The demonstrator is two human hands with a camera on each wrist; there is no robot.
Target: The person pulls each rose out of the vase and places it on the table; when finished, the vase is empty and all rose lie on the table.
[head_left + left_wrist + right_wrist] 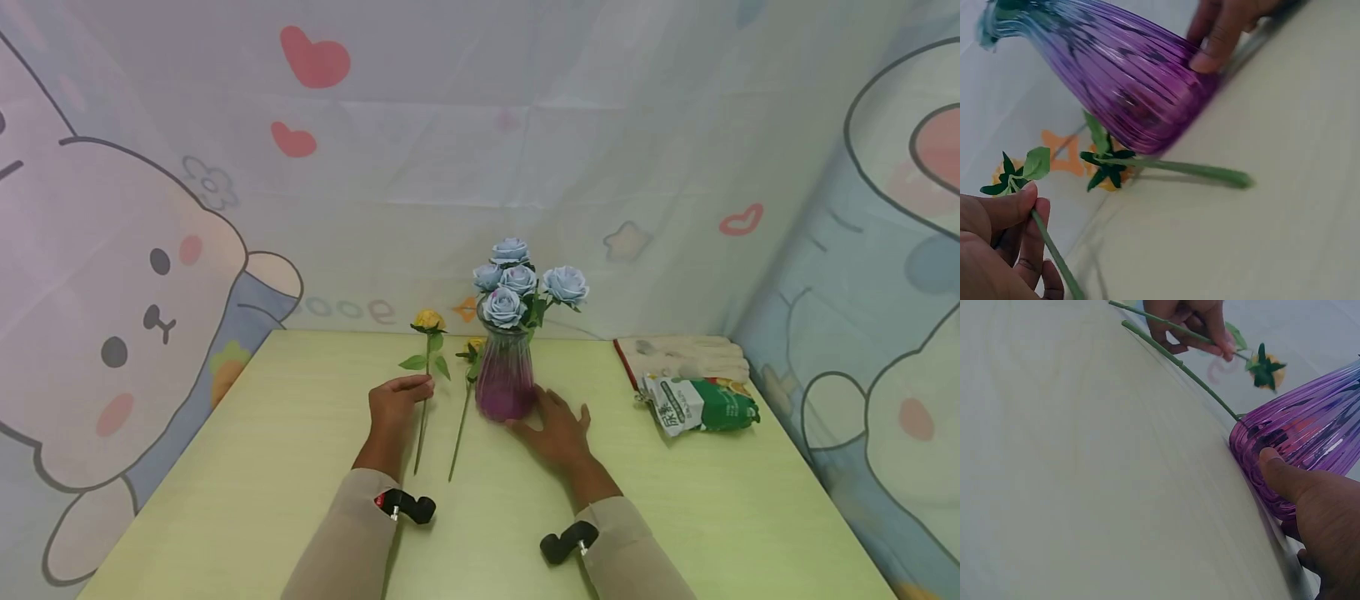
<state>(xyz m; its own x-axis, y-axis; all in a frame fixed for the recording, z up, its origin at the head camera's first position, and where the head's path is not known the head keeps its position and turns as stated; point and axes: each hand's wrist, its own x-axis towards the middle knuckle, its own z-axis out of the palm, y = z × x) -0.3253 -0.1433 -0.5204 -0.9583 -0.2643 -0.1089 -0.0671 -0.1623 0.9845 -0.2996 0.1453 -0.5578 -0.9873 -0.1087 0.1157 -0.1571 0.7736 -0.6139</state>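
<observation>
My left hand [396, 412] pinches the green stem of a yellow artificial rose [429, 321] between thumb and fingers, with the bloom held upward. To its right lies a second yellow rose [1191, 169], its head beside the vase base and its stem pointing toward me. A ribbed glass vase [504, 383], clear above and purple below, stands upright holding several light blue roses [505, 307]. Around the vase's lower right side my right hand [557, 429] grips, its thumb on the near face in the right wrist view; some fingertips are hidden behind the glass.
At the table's back right lie pale work gloves [686, 357] with a red cuff edge. A green and white packet [705, 406] rests against them. Behind the pale yellow table [247, 467] hangs a printed cartoon backdrop [450, 150].
</observation>
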